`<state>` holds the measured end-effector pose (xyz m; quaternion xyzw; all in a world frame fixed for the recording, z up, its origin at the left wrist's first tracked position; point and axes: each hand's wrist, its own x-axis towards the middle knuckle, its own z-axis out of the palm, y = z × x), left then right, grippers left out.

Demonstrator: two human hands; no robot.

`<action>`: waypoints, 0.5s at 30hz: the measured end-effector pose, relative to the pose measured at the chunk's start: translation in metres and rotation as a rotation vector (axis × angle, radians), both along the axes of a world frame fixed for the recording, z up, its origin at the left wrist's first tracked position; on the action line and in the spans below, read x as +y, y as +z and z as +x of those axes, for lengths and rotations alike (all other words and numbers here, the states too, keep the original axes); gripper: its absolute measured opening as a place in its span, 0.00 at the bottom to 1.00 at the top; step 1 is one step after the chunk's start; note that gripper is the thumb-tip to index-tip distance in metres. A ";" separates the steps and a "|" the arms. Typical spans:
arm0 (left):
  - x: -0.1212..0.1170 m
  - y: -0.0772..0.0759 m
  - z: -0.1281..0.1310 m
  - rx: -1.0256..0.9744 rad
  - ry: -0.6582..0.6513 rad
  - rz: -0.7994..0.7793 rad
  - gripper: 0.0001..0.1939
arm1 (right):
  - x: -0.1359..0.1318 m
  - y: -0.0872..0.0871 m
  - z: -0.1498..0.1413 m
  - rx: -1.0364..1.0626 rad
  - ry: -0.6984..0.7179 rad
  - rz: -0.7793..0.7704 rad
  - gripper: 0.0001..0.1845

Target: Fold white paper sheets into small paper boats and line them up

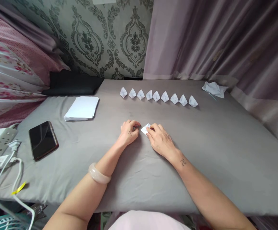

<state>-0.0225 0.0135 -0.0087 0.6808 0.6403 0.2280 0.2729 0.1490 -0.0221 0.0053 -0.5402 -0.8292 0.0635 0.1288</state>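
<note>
A small white folded paper (pixel 144 129), diamond-shaped with crease lines, lies on the grey cloth in front of me. My right hand (pixel 161 138) is closed on its right side, thumb and fingers pressed onto the paper and hiding part of it. Just left of the paper is my left hand (pixel 130 131), resting on the cloth with bent fingers. A small gap shows between its thumb and forefinger, and nothing is visible in it. Farther back, several folded white paper pieces (pixel 156 96) stand in a row.
A stack of white paper squares (pixel 82 108) lies at left, near a black phone (pixel 43 140). A power strip (pixel 0 142) with white cables sits at the left edge. Crumpled white paper (pixel 214 88) lies at the back right. A black folded item (pixel 74 83) is at the back left.
</note>
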 end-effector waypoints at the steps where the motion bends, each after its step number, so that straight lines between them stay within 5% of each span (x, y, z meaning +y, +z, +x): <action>1: -0.001 0.001 0.002 0.004 0.010 0.000 0.10 | 0.001 -0.002 0.000 0.009 0.001 0.013 0.15; 12: -0.003 0.001 0.013 0.073 -0.048 -0.001 0.07 | 0.032 -0.026 0.005 0.459 -0.130 -0.026 0.03; 15: -0.005 0.004 0.013 0.066 -0.061 -0.009 0.06 | 0.032 -0.025 0.007 0.443 -0.097 -0.057 0.15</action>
